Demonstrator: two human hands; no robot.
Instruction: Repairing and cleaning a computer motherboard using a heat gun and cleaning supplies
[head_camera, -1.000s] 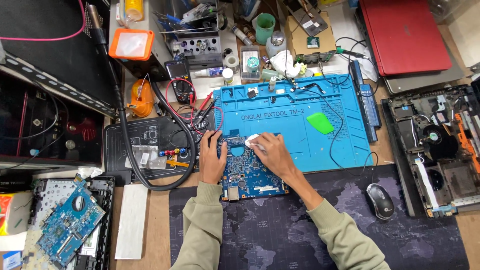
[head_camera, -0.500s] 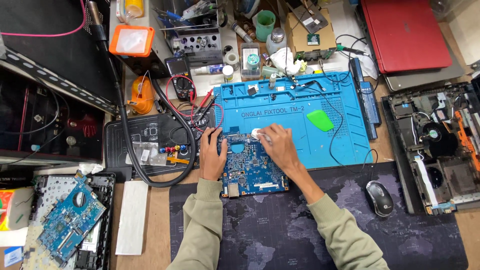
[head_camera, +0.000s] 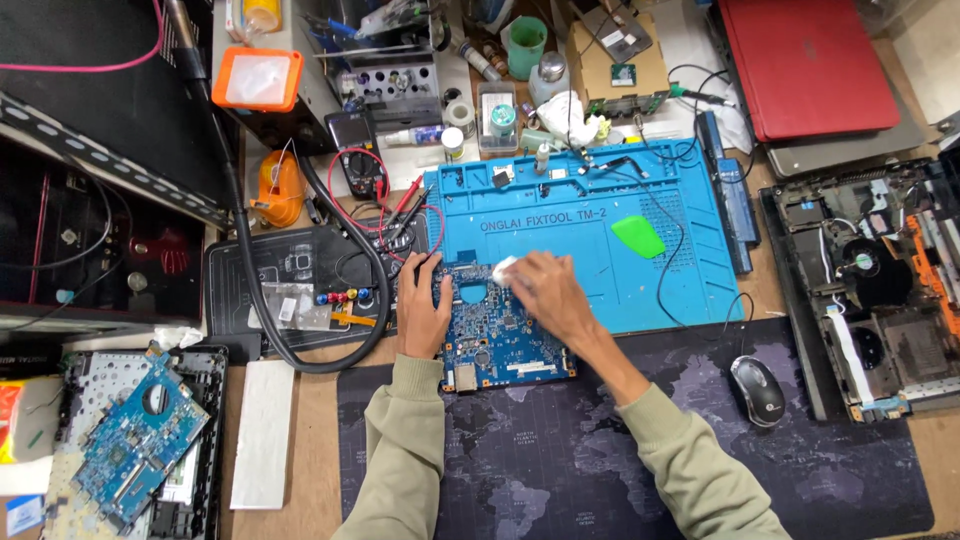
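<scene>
At the front-left corner of the blue mat (head_camera: 600, 290), a blue circuit board (head_camera: 500, 345) lies flat, half on the mat and half over the dark desk pad (head_camera: 560, 450) nearer the person. The left hand (head_camera: 422, 310) rests open, palm down, on the board's left edge, fingers spread toward the far side and gripping nothing. The right hand (head_camera: 545, 290) is closed around a small white wad (head_camera: 504, 269), perhaps cloth or tissue, pressed to the board near its far edge; only the wad's tip shows past the fingers. A green pick (head_camera: 638, 237) lies apart on the mat's right half, and a mouse (head_camera: 757, 390) sits well to the right on the pad. Left of the board, a black tray (head_camera: 250, 270) holds small coloured parts just beside the left hand, with a thick black hose (head_camera: 340, 250) looping over it. Wiping like this probably goes best with light, short strokes along the rows of components rather than across them, so fibres do not catch on pins. The left hand's flat hold looks right for stopping the board sliding; keeping that pressure on bare edge rather than on parts seems wise. The overhanging near end could rock if pressed hard.
</scene>
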